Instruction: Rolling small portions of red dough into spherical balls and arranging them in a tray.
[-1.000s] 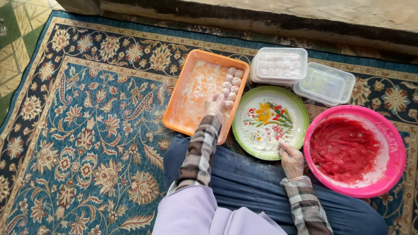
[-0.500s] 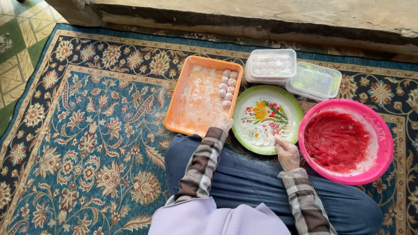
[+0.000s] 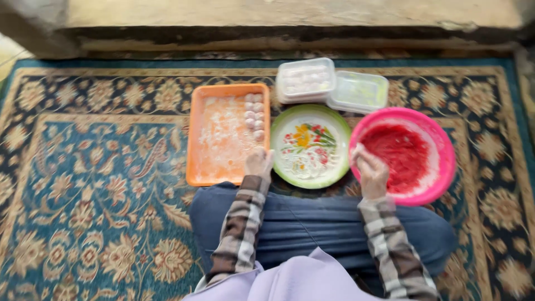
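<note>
While the left hand (image 3: 258, 163) was reaching up the orange tray (image 3: 196, 134) a second ago, near the row of pale dough balls (image 3: 254, 116), it now rests at the tray's near right corner, close to the person's knee. The right hand (image 3: 370, 171) has gone the other way: it was at the near rim of the green flowered plate (image 3: 340, 150) and now sits at the left rim of the pink bowl (image 3: 443, 161), touching the edge where the red paste (image 3: 398, 153) begins. (The camera has also swung, so the whole layout sits more centred than before.) Judging by that shift, the work has passed from the tray to the bowl, with the right hand getting at the filling and the left waiting by the tray.

Left fingers lie curled together over the tray's corner; whether they pinch anything beneath them I cannot tell. Right fingers are bent and bunched, tips toward the paste, with something pale at their tips, too blurred to name; I cannot tell whether they grip it.

The dough balls stay in a short column along the tray's right side, on a floury film. Behind the plate stand two clear plastic boxes, the left box (image 3: 305, 79) holding more pale balls, the right box (image 3: 359, 91) apparently empty. All rests on a patterned carpet (image 3: 100, 178).
</note>
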